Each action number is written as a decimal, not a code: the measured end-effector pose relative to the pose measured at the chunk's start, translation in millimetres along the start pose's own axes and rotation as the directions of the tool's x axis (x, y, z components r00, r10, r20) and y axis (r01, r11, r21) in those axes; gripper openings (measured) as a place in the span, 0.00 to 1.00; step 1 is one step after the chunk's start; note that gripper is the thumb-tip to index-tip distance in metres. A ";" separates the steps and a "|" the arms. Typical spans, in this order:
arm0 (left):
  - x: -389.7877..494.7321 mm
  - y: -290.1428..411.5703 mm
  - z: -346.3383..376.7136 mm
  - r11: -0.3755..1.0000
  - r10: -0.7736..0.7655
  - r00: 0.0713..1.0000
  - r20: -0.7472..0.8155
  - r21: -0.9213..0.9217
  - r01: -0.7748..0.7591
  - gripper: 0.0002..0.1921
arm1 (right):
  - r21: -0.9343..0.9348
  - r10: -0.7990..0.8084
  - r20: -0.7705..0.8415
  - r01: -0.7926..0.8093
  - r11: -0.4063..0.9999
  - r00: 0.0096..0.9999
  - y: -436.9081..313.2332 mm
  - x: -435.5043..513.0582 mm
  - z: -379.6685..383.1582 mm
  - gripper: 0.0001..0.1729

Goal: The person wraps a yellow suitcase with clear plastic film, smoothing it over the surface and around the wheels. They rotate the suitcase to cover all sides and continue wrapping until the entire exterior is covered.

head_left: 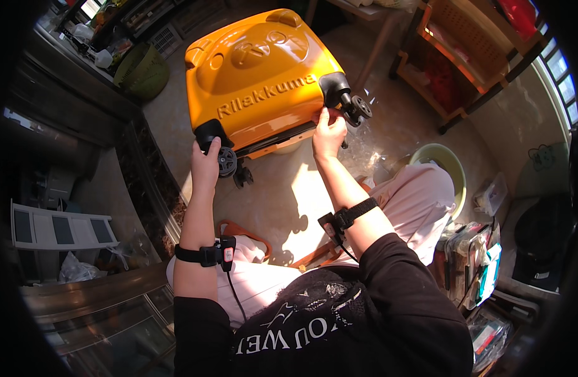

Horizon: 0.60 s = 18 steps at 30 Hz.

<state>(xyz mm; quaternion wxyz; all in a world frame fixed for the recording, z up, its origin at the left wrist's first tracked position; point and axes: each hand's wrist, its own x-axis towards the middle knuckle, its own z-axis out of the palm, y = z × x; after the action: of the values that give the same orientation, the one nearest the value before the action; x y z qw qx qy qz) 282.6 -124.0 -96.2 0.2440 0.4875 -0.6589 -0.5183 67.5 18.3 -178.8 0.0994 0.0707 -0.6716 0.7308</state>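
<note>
An orange hard-shell suitcase [265,94] with a raised bear face and Rilakkuma lettering is tilted in front of me, its wheeled end towards my body. My left hand [205,158] grips the black corner guard [212,134] by the left caster wheel [226,161], thumb on top. At the right corner, my right hand [330,134] has its fingers bent against the shell's lower edge, just below the other black corner guard [334,88] and beside the right caster wheel [362,107]. Those fingertips are partly hidden, so whether they pinch anything is unclear.
Sunlit floor tiles [312,188] lie under the suitcase, with clear plastic scraps at its right. A pale green basin [460,181] stands by my right knee. There is an orange shelf rack [458,52] at upper right and a green basket [143,73] at upper left.
</note>
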 end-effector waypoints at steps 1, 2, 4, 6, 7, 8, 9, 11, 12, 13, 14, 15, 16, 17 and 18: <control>0.1 0.2 0.5 1.000 -0.005 1.000 -0.010 -0.013 0.005 0.30 | -0.033 0.045 0.014 -0.044 0.998 0.999 -1.3 0.1 -1.5 0.09; 0.0 0.3 0.6 1.000 0.017 1.000 -0.005 -0.003 -0.017 0.30 | -0.025 0.004 0.030 -0.003 1.000 1.000 -2.8 -0.5 -3.6 0.09; -0.9 1.1 0.8 1.000 0.012 1.000 -0.009 -0.017 -0.012 0.30 | -0.007 -0.010 0.061 0.011 1.000 0.998 -5.6 -2.6 -9.0 0.08; -2.3 2.2 1.5 0.999 0.019 0.999 -0.027 0.031 -0.018 0.29 | -0.113 0.022 0.061 -0.015 0.994 0.998 -6.9 -4.3 -11.7 0.10; -2.4 2.9 1.6 0.999 0.009 0.999 -0.045 0.041 -0.007 0.29 | -0.147 0.007 0.057 0.001 0.989 0.998 -7.1 -4.7 -12.3 0.10; -2.2 3.6 1.6 0.999 0.017 0.999 -0.036 0.040 -0.015 0.29 | -0.165 -0.011 0.041 0.017 0.986 0.999 -7.0 -5.3 -12.7 0.09; -2.3 3.6 1.6 0.999 0.013 0.999 -0.031 0.030 -0.012 0.29 | -0.117 -0.020 0.051 0.026 0.993 0.999 -6.7 -5.0 -13.1 0.08; -2.6 2.2 1.9 1.000 0.017 1.000 -0.023 0.013 -0.017 0.29 | -0.054 0.032 0.081 -0.027 0.998 0.996 -6.3 -3.8 -15.7 0.05; -1.7 1.7 1.8 1.000 0.027 0.999 -0.022 0.005 -0.027 0.29 | -0.040 -0.022 0.099 0.026 0.999 0.995 -6.5 -2.9 -17.9 0.05; -0.8 1.0 1.5 1.000 0.025 0.999 -0.026 -0.011 -0.025 0.29 | -0.050 -0.027 0.115 0.033 0.998 0.993 -7.1 -1.9 -21.2 0.04; -0.1 0.3 1.4 1.000 0.023 0.999 -0.024 -0.004 -0.023 0.29 | -0.066 -0.020 0.125 0.028 0.997 0.992 -7.9 -1.0 -24.4 0.04; 0.6 -0.1 1.5 1.000 0.009 1.000 -0.028 -0.006 -0.010 0.29 | -0.055 -0.004 0.158 0.013 0.998 0.987 -8.8 0.1 -27.6 0.05; 0.8 -0.4 1.5 0.999 -0.022 0.999 -0.031 -0.026 0.021 0.28 | -0.053 0.024 0.186 -0.015 0.999 0.982 -9.6 1.2 -30.6 0.06; 0.6 -0.3 1.4 1.000 0.002 1.000 -0.019 -0.007 -0.002 0.29 | -0.033 0.024 0.219 -0.017 0.999 0.975 -9.9 2.1 -33.1 0.06; 0.3 0.5 0.6 1.000 0.008 1.000 -0.006 -0.007 -0.008 0.29 | -0.107 -0.024 0.183 0.044 0.993 0.983 -9.7 3.4 -34.6 0.07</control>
<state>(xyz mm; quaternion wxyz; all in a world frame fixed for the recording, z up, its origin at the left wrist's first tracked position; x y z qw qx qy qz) 281.8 -124.0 -95.9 0.2498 0.4855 -0.6584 -0.5181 67.5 53.7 -171.7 0.0541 0.1428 -0.7159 0.6813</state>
